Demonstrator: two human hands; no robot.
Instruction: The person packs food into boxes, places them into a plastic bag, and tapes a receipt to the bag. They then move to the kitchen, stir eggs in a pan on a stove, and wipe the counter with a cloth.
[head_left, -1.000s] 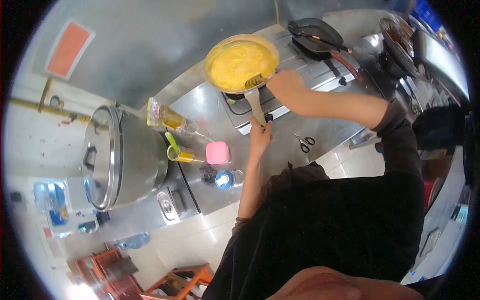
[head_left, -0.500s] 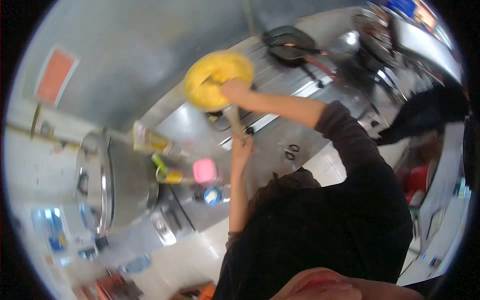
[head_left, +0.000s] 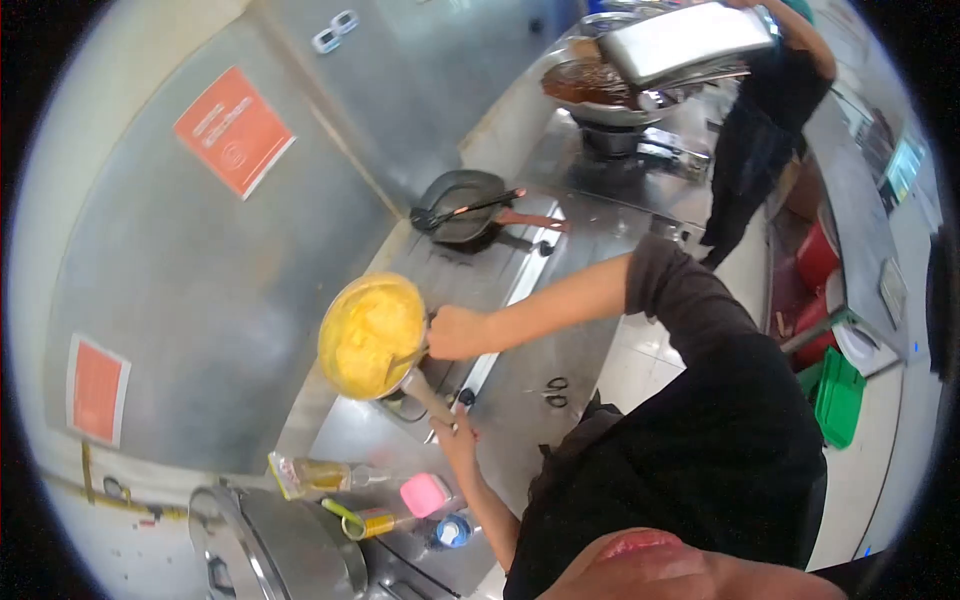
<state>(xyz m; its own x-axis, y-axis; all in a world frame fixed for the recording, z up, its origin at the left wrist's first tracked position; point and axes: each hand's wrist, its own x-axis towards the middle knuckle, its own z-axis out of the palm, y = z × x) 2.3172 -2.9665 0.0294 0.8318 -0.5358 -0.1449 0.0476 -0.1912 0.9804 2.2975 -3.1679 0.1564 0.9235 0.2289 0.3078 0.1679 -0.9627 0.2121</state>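
Note:
A light-handled pan of thick yellow food stands over the stove's near burner. My left hand is closed around the pan's handle. At the pan's right rim, my right hand is closed in a fist on a stirring utensil; its dark end dips into the yellow food, and its exact kind is hidden. Farther along the stove sits a dark square pan, with a black cooking utensil lying across it.
Near my left arm stand a pink container, a blue-and-white bottle, a yellow can and a large steel pot. Black scissors lie on the counter. Another person tips a metal container near a wide pan of brown food.
The view has swung, so everything sits lower and the co-worker shows more. My right hand has moved from above the yellow food to the pan's rim. My left hand keeps the handle.

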